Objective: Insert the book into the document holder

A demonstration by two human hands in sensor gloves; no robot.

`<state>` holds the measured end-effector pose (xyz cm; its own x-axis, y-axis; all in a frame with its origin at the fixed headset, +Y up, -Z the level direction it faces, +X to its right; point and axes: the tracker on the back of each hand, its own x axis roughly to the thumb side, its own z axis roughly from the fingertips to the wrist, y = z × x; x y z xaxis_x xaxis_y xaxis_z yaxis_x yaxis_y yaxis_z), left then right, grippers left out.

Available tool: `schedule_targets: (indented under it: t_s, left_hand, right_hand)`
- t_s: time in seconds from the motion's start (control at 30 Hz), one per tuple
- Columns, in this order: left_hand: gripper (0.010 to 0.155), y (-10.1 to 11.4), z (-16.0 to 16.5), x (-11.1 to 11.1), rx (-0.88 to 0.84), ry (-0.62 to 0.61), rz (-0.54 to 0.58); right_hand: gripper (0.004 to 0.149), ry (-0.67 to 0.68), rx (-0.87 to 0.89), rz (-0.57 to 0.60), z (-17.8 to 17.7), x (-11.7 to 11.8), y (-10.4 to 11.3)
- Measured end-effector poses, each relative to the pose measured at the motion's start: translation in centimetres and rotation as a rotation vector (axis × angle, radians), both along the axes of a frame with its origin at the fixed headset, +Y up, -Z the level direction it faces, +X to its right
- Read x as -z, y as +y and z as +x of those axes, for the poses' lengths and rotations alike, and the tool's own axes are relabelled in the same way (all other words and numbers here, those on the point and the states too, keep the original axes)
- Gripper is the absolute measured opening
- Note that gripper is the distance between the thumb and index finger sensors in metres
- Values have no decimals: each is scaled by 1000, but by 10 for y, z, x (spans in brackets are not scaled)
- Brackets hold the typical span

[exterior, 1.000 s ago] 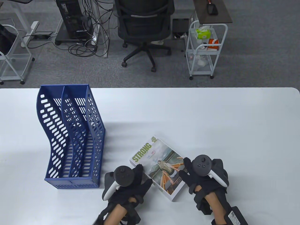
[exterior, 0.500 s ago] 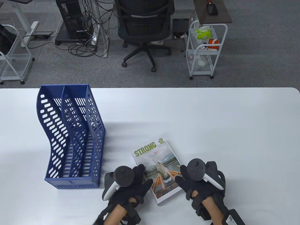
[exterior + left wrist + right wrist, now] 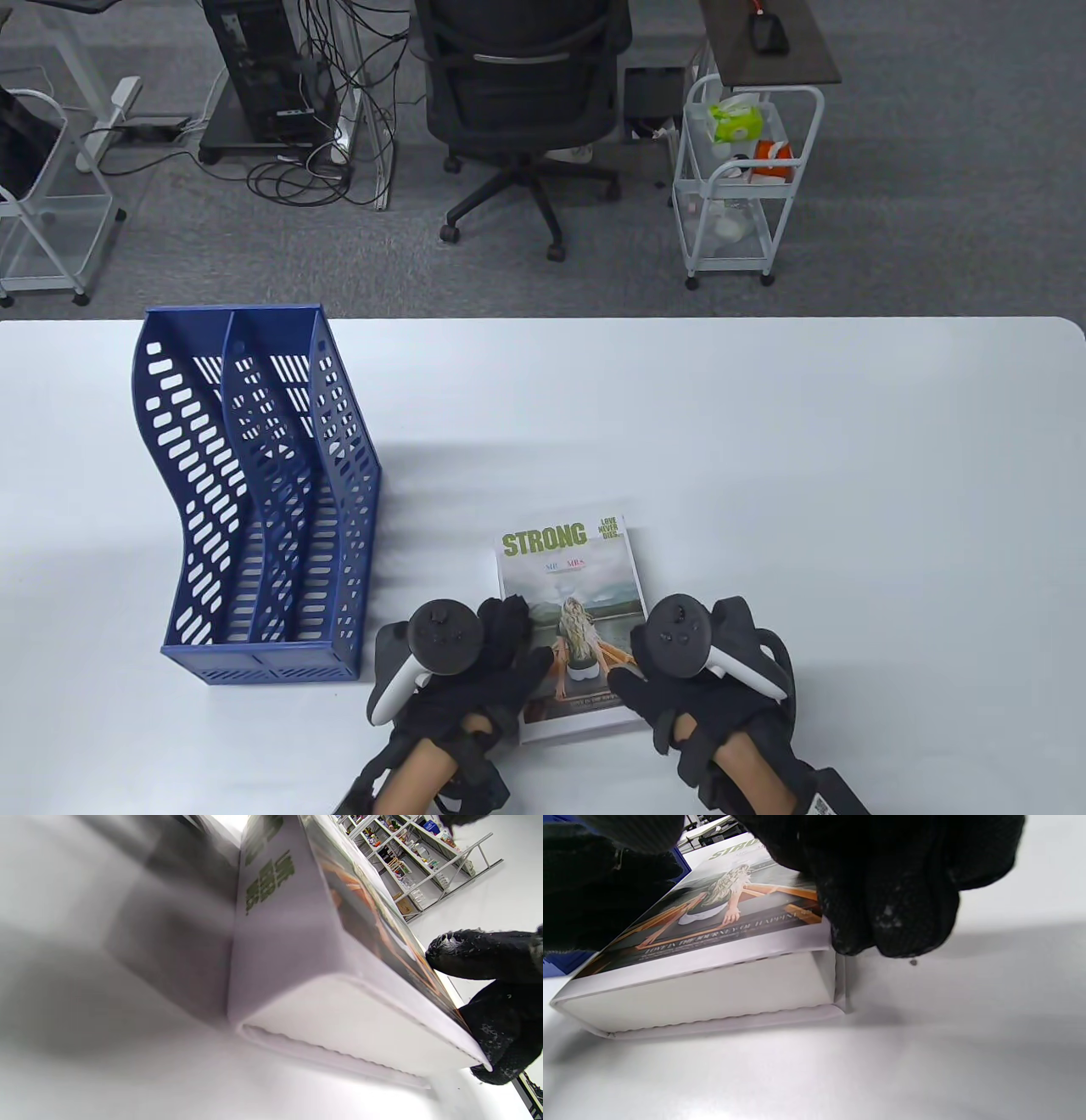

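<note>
The book, with "STRONG" on its cover, lies flat on the white table, its title edge away from me. My left hand grips its near left corner, fingers at the spine and thumb on the cover. My right hand grips its near right corner. The blue document holder stands to the left, apart from the book, its slots empty. In the left wrist view the book's spine fills the frame, with my right hand's fingers beyond. The right wrist view shows the book's page edge under my right fingers.
The table's near edge is just below my wrists. Beyond the far edge are an office chair and a white wire cart on the carpet. The holder's open side faces the near edge.
Both hands have turned the book clockwise on the table, from slanted to square with the table edge. The right hand has moved left and nearer with it. The holder has not moved.
</note>
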<state>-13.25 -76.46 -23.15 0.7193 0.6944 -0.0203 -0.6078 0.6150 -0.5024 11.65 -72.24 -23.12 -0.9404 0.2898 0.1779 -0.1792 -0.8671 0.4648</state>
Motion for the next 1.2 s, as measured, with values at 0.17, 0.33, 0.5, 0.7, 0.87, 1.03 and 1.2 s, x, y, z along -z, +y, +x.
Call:
schedule_targets:
  t_s: [0.17,0.33,0.5,0.7,0.87,1.03,1.2]
  left_hand:
    - [78,1,-2,1,-14,12,26]
    - [79,2,0,-1,-29,-2,4]
    - [79,6,-3,-1,-37,8,14]
    - [77,16,-20,0,-135,112,30]
    - [77,12,-15,0,-99,90,13]
    - [77,10,-13,-1,-112,84,12]
    - [77,12,-13,-4,-230,121,18]
  right_hand:
    - [77,67,130,-85,-9,-1,-5]
    - [74,60,121,-66,-6,1,-6]
    - [71,41,155,20,1,6,-1]
    - [70,-31,282,289,11,6,13]
    - [70,-26,201,246,6,9,3]
    - [70,-47,262,192,12,12,2]
    - [70,-75,310,159,19,16,1]
